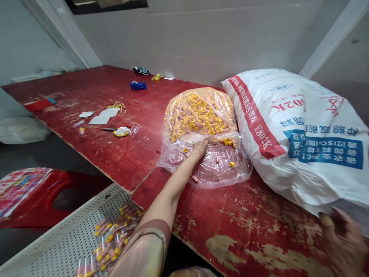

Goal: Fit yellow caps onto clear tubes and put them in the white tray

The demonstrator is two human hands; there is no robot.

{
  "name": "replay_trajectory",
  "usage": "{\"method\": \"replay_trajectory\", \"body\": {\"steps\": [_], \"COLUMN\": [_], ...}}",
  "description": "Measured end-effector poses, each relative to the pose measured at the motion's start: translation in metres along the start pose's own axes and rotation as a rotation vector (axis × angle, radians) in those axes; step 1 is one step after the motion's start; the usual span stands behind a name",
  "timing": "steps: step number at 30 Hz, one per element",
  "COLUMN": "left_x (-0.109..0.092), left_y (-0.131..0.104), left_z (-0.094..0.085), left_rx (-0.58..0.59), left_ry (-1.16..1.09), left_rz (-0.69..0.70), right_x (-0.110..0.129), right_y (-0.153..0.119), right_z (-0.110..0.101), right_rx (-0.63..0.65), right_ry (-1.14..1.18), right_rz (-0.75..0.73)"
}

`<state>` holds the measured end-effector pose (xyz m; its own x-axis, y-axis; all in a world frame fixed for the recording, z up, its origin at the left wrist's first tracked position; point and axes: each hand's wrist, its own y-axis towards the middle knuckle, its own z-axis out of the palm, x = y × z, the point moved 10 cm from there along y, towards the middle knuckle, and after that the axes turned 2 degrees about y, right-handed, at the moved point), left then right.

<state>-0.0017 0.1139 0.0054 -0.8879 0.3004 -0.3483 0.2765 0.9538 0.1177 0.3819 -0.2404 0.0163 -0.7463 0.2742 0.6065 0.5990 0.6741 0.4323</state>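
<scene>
A clear plastic bag (pixel 219 175) full of small yellow caps and pink pieces (pixel 198 111) lies on the red table, its loose mouth facing me. My left hand (pixel 200 148) reaches over that mouth and is closed on the bag's upper film; its fingertips are partly hidden. A few yellow caps (pixel 232 164) and a pink piece (pixel 217 159) lie in the flattened part near my wrist. At the lower right, my right hand (pixel 344 240) is blurred, with thumb and curved fingers apart and nothing visible between them. It is close to the bottom edge of a large white sack (pixel 291 173).
A perforated white basket (pixel 69 231) holds clear tubes with yellow caps below the table edge. Scissors (pixel 115 130), paper (pixel 103 116) and a blue tape dispenser (pixel 138 85) lie farther left. A red stool (pixel 72 192) stands beyond the basket.
</scene>
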Motion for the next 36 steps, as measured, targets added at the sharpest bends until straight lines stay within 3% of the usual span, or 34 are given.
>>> {"method": "replay_trajectory", "body": {"steps": [3, 5, 7, 11, 14, 18, 22, 26, 28, 31, 33, 36], "left_x": [0.001, -0.009, -0.023, -0.069, -0.091, -0.096, -0.097, -0.078, -0.080, -0.091, -0.084, -0.067], "left_y": [-0.009, -0.031, -0.066, -0.157, -0.207, -0.236, -0.244, -0.247, -0.255, -0.272, -0.279, -0.281], "left_z": [-0.002, -0.004, 0.003, 0.042, 0.057, 0.041, 0.027, 0.052, 0.064, 0.073, 0.068, 0.048], "left_rx": [0.001, -0.009, 0.025, 0.210, 0.175, 0.043, 0.108, 0.296, 0.431, 0.620, 0.585, 0.459], "left_ry": [-0.012, -0.112, -0.471, -1.395, -1.627, -1.464, -1.261, -1.306, -1.397, -1.458, -1.389, -1.180], "left_rz": [-0.041, -0.042, -0.081, -0.282, -0.377, -0.279, -0.137, -0.442, -0.560, -0.614, -0.613, -0.491], "right_x": [0.028, 0.057, 0.090, 0.150, 0.180, 0.194, 0.196, 0.227, 0.246, 0.261, 0.268, 0.280], "right_y": [-0.049, -0.068, -0.074, -0.079, -0.086, -0.096, -0.106, -0.140, -0.163, -0.186, -0.196, -0.207], "right_z": [0.039, 0.064, 0.086, 0.113, 0.118, 0.116, 0.112, 0.103, 0.096, 0.089, 0.087, 0.089], "right_rx": [0.229, 0.308, 0.347, 0.452, 0.502, 0.506, 0.531, 0.609, 0.667, 0.690, 0.676, 0.642], "right_ry": [0.263, 0.362, 0.443, 0.477, 0.409, 0.371, 0.394, 0.441, 0.490, 0.519, 0.512, 0.461], "right_rz": [0.161, 0.183, 0.136, -0.105, -0.294, -0.450, -0.527, -0.743, -0.835, -0.852, -0.866, -0.940]}}
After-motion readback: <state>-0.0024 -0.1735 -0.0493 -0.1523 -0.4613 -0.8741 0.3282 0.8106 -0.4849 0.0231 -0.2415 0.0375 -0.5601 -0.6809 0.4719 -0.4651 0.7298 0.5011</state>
